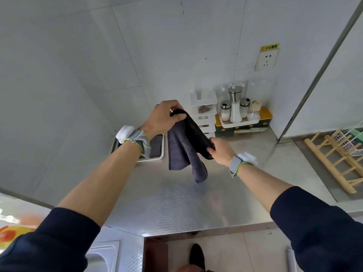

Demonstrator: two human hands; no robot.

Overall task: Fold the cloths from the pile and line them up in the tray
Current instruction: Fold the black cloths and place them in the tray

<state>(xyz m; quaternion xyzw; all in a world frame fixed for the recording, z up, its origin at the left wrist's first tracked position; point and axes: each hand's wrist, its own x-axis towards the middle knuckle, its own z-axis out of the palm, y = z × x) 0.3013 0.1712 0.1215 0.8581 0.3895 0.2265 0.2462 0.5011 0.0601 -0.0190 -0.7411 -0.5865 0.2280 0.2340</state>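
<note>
Unfolded dark grey cloth (182, 146) pinched by left grip (164, 119) and right grip (221, 151); tray (162, 149) under left grip holds stowed cloth (156, 144).

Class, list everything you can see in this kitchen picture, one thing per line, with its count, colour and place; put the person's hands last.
cloth: one, dark grey, hanging in the air above the counter
second cloth: one visible, grey, lying in the tray
tray: one, white, back left of the counter
counter: one, steel, under the hands
jars: four, clear, in a white holder at the back
socket: one, white, on the wall above the jars
rack: one, wooden, at the far right
sink: one, steel, bottom left
left hand: one, pinches the cloth's upper corner
right hand: one, grips its lower corner
</note>
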